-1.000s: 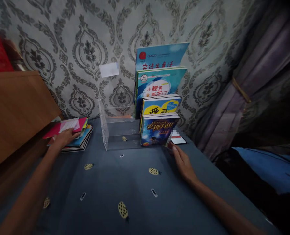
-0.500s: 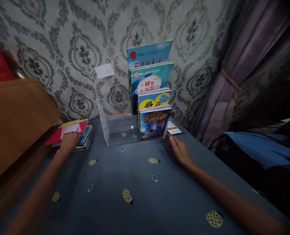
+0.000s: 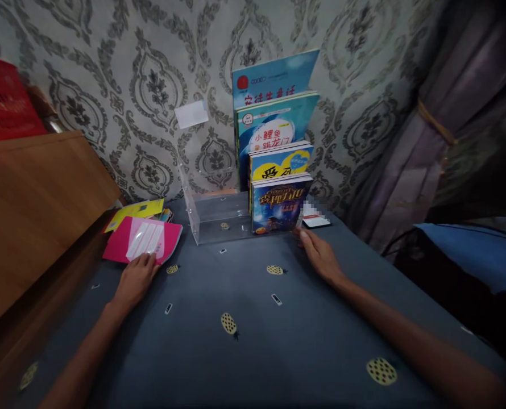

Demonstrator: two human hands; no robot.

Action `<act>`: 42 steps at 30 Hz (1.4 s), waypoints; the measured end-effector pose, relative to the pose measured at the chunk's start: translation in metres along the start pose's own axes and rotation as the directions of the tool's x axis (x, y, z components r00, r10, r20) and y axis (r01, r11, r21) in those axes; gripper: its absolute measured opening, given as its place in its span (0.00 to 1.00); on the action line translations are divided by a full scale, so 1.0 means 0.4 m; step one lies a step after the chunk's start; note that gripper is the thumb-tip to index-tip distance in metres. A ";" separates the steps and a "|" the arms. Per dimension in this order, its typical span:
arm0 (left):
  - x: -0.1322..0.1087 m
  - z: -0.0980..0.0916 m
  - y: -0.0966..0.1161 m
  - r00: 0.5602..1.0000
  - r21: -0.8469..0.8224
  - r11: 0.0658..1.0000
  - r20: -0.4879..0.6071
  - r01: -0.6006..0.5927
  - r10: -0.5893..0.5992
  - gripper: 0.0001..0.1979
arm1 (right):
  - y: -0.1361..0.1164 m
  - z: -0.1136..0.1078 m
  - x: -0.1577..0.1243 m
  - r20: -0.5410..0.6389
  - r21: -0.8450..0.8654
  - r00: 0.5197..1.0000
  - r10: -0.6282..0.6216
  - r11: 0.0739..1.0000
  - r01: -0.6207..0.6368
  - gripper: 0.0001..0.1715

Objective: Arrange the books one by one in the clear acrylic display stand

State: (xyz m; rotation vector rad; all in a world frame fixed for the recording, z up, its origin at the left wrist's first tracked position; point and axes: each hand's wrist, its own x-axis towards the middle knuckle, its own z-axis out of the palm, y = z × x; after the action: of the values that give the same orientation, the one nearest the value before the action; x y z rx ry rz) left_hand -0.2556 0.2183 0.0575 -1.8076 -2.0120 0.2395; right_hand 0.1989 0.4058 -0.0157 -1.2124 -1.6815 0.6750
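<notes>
My left hand (image 3: pixel 139 279) grips the near edge of a pink book (image 3: pixel 123 240), which lies flat and partly off the pile behind it. A yellow book (image 3: pixel 140 211) tops that pile. My right hand (image 3: pixel 320 254) rests at the right front corner of a clear acrylic rack (image 3: pixel 216 234), fingertips curled near its edge; what they hold, if anything, is hidden. Upright in the rack's right part stand a dark blue book (image 3: pixel 276 207), yellow-and-blue books (image 3: pixel 259 170), a teal book (image 3: pixel 244 122) and a taller blue book (image 3: pixel 306 65) at the back.
A wooden box or cabinet (image 3: pixel 35 199) with a red item (image 3: pixel 8 102) on it borders the left. Behind the rack's right side lies a phone-like object (image 3: pixel 319 222). A purple curtain (image 3: pixel 410 170) and blue cloth (image 3: pixel 470 250) are at the right. The blue tablecloth (image 3: pixel 193 352) has pineapple prints.
My left hand has pulled the pink book toward me and off the pile, uncovering the yellow book. My right hand stays by the rack. The whole view has shifted slightly.
</notes>
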 end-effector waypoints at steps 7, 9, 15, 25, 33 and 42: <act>-0.106 -0.022 0.095 0.990 -0.059 0.996 0.122 -0.063 0.069 0.18 | -0.011 -0.003 -0.007 0.017 0.028 1.000 0.005 1.000 -0.006 0.40; -0.127 -0.042 0.121 0.988 -0.046 0.996 0.131 -0.072 0.077 0.18 | -0.015 -0.005 -0.009 0.028 0.023 1.000 0.012 1.000 -0.013 0.40; -0.174 -0.094 0.202 0.988 -0.078 0.993 0.117 -0.091 0.100 0.15 | -0.024 -0.005 -0.009 0.036 0.024 0.999 0.006 1.000 -0.007 0.40; -0.173 -0.152 0.458 0.963 -0.202 0.943 -0.099 -0.265 0.249 0.13 | -0.091 -0.009 -0.056 0.202 -0.104 0.958 -0.204 0.968 0.228 0.30; -0.160 -0.214 0.655 0.834 -0.366 0.756 -0.342 -0.543 0.433 0.17 | -0.170 0.016 -0.138 0.430 0.045 0.768 -0.474 0.861 0.506 0.25; -0.103 -0.125 0.445 0.970 -0.428 0.881 -0.212 -0.203 0.120 0.20 | -0.195 0.051 -0.191 0.620 0.068 0.601 -0.504 0.798 0.599 0.27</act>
State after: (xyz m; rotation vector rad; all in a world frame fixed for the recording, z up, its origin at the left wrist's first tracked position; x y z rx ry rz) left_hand -0.0706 0.1950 0.0230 -2.1865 -1.8945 -0.3628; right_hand 0.1544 0.3083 0.0131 -0.4755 -2.5489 0.5746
